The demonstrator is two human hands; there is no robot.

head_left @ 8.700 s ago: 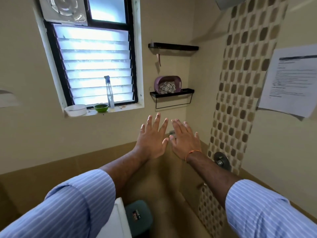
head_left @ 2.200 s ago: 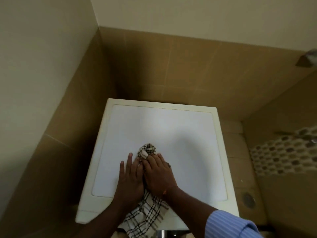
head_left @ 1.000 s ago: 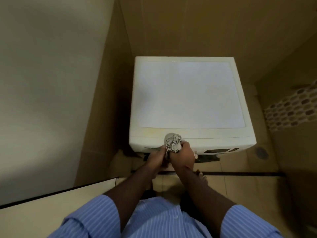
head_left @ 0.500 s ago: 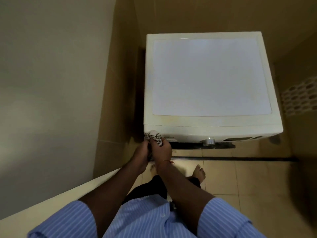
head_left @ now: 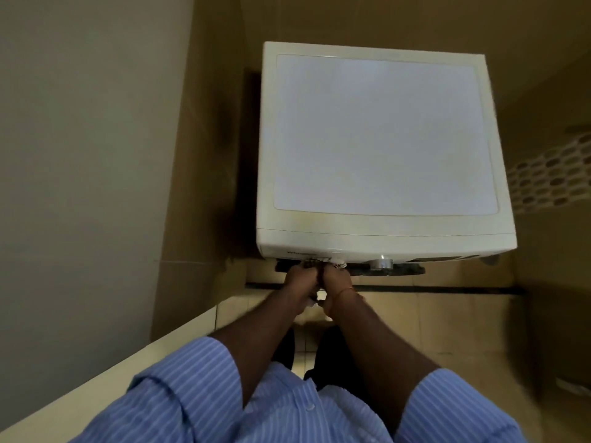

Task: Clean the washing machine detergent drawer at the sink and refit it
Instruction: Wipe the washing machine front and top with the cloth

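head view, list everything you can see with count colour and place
washing machine: one, white, against the tan tiled back wall, seen from above
knob: one, silver, on the machine's front panel, right of the hands
cloth: one, white with dark checks, bunched at the left of the machine's front edge, held by both hands
pebble tile strip: one, white and brown, on the right wall
floor tiles: tan, in front of the machine
sleeves: two, blue striped, bottom of the frame
left hand: grips the cloth
right hand: grips the cloth, orange thread at the wrist
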